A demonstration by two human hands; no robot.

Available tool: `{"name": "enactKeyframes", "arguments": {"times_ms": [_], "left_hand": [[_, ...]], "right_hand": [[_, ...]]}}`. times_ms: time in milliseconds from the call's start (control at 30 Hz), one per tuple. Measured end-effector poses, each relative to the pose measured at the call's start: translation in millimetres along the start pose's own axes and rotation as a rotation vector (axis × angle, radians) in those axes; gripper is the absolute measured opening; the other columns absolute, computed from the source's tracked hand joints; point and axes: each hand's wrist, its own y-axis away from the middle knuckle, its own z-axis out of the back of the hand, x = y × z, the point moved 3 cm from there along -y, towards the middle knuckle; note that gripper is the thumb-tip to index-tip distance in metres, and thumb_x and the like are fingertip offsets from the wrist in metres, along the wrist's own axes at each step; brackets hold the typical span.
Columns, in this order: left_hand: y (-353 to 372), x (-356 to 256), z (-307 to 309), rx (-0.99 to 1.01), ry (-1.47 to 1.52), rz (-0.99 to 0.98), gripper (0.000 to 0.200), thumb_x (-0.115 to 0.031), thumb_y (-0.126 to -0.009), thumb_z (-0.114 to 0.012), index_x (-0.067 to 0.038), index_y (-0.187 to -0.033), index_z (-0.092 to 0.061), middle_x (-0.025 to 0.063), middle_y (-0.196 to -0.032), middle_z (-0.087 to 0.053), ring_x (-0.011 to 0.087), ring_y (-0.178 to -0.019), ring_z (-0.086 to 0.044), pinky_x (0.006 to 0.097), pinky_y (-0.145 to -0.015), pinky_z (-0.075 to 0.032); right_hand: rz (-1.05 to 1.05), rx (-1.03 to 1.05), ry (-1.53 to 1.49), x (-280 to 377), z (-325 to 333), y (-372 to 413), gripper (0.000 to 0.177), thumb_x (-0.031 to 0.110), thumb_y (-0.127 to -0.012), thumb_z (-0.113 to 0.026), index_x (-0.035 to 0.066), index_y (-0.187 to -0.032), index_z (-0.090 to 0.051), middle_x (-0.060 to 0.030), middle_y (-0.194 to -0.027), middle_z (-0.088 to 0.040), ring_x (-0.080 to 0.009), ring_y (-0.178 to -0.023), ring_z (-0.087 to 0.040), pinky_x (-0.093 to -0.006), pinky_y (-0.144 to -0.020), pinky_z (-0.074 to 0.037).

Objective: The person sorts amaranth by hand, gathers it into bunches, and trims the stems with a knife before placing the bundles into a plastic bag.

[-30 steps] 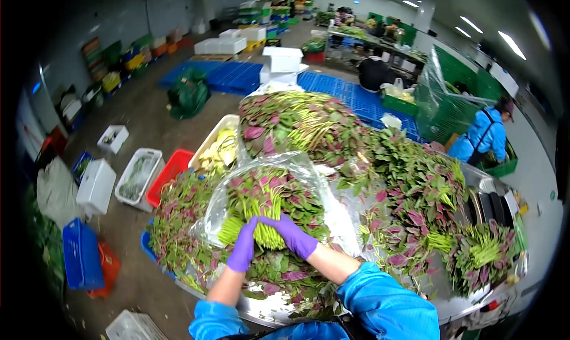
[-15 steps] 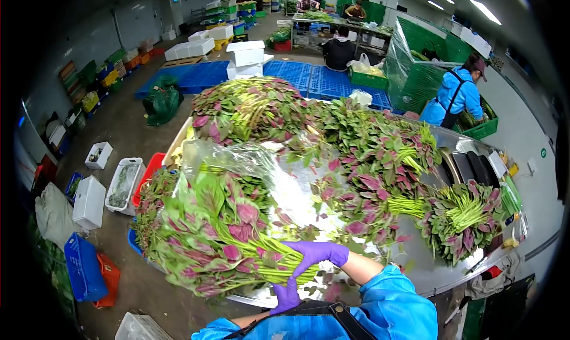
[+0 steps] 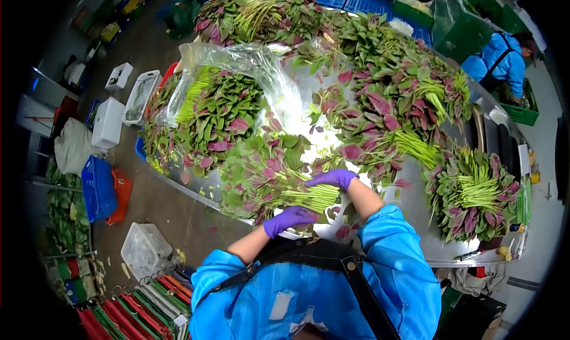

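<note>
On the shiny grey metal table (image 3: 423, 212), near its front edge, lies a leafy green-and-purple bunch (image 3: 270, 175), best kept aligned by light, even pressure from 2 sides. Its pale-green stems (image 3: 309, 196) point right, long axis roughly side to side. The person's purple-gloved left hand (image 3: 290, 219) and right hand (image 3: 333, 178) touch opposite sides; whether they clamp cannot be told.

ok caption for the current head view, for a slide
Purple-gloved left hand and right hand at the stems of a leafy bunch over a metal table.
</note>
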Motion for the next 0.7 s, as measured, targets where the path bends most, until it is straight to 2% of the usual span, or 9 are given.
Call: {"name": "enactKeyframes", "arguments": {"times_ms": [133, 200, 233, 300, 433, 500, 567, 633, 700], "left_hand": [[28.2, 3.4, 9.7, -0.066, -0.495, -0.13, 0.035, -0.019, -0.077, -0.065, -0.003, -0.106, -0.054, 0.0048, -0.083, -0.062, 0.0132, -0.079, -0.06, 0.0265, -0.071, -0.047], [41.2, -20.2, -5.4, 0.118, -1.418, -0.266, 0.05, -0.015, -0.076, -0.059, -0.011, -0.124, -0.047, 0.0097, -0.101, -0.06, 0.0214, -0.09, -0.058, 0.0362, -0.083, -0.044], [35.3, -23.9, -2.4, 0.132, -1.421, -0.271, 0.05, -0.015, -0.076, -0.059, -0.011, -0.124, -0.047, 0.0097, -0.101, -0.06, 0.0214, -0.09, -0.058, 0.0362, -0.083, -0.044], [22.4, -46.0, -1.5, -0.258, -1.722, -0.855, 0.07, -0.015, -0.07, -0.064, -0.008, -0.132, -0.033, 0.0167, -0.125, -0.044, 0.0314, -0.113, -0.045, 0.046, -0.098, -0.032], [-18.7, -72.6, 6.5, -0.25, -1.857, -0.624, 0.087, -0.019, -0.064, -0.068, -0.007, -0.137, -0.021, 0.0174, -0.131, -0.035, 0.031, -0.119, -0.037, 0.0472, -0.1, -0.025], [-26.6, -78.9, 5.8, -0.191, -1.866, -0.609, 0.092, -0.021, -0.062, -0.069, -0.006, -0.137, -0.019, 0.0181, -0.127, -0.039, 0.031, -0.114, -0.041, 0.0452, -0.098, -0.03], [-35.7, -74.5, 12.7, -0.034, -1.731, -0.324, 0.1, -0.026, -0.056, -0.073, -0.003, -0.136, -0.018, 0.0171, -0.116, -0.046, 0.0294, -0.103, -0.048, 0.0409, -0.089, -0.036], [-41.6, -69.2, 16.7, -0.102, -1.77, -0.481, 0.101, -0.03, -0.053, -0.075, -0.002, -0.135, -0.022, 0.0153, -0.106, -0.051, 0.0277, -0.092, -0.051, 0.0381, -0.08, -0.04], [-42.9, -82.4, 19.2, -0.086, -1.702, -0.338, 0.098, -0.032, -0.053, -0.075, -0.001, -0.132, -0.025, 0.0158, -0.104, -0.051, 0.0286, -0.091, -0.053, 0.0389, -0.079, -0.041]], "right_hand": [[0.009, -0.068, -0.011, -1.8, -1.7, 2.3, 0.054, 0.048, -0.083, -0.054, 0.004, -0.115, -0.055, -0.0074, -0.104, -0.061, -0.0116, -0.088, -0.058, -0.0255, -0.079, -0.045], [-0.003, -0.089, -0.026, -9.7, -4.0, 1.4, 0.067, 0.06, -0.082, -0.046, 0.003, -0.116, -0.054, -0.0105, -0.11, -0.058, -0.0145, -0.095, -0.055, -0.027, -0.086, -0.041], [-0.001, -0.098, -0.036, -13.0, -3.3, -0.6, 0.067, 0.06, -0.082, -0.046, 0.003, -0.116, -0.054, -0.0105, -0.11, -0.058, -0.0145, -0.095, -0.055, -0.027, -0.086, -0.041], [0.135, -0.203, -0.084, -24.0, 5.4, -12.9, 0.076, 0.067, -0.081, -0.035, 0.003, -0.118, -0.053, -0.0115, -0.11, -0.058, -0.0151, -0.099, -0.054, -0.0266, -0.088, -0.04], [0.321, -0.57, -0.094, -34.3, 12.3, -1.1, 0.071, 0.063, -0.086, -0.029, 0.001, -0.112, -0.052, -0.0114, -0.106, -0.058, -0.017, -0.094, -0.054, -0.03, -0.087, -0.041], [0.438, -0.419, -0.361, -51.1, 19.8, 13.5, 0.053, 0.051, -0.088, -0.04, 0.005, -0.111, -0.051, -0.0101, -0.104, -0.058, -0.0176, -0.091, -0.055, -0.0319, -0.083, -0.044], [0.642, -1.146, -0.226, -55.2, 7.8, 75.3, 0.039, 0.038, -0.084, -0.053, 0.007, -0.108, -0.052, -0.0097, -0.102, -0.058, -0.021, -0.088, -0.056, -0.033, -0.076, -0.046], [0.508, -1.763, 0.468, -94.6, 10.9, 116.7, 0.047, 0.033, -0.071, -0.067, 0.011, -0.11, -0.052, -0.0126, -0.097, -0.058, -0.0287, -0.088, -0.057, -0.0393, -0.074, -0.046], [-0.279, -1.688, 0.79, -115.9, -4.1, 135.3, 0.049, 0.025, -0.069, -0.067, 0.009, -0.112, -0.051, -0.0146, -0.098, -0.058, -0.0333, -0.092, -0.056, -0.0424, -0.077, -0.045]]}}
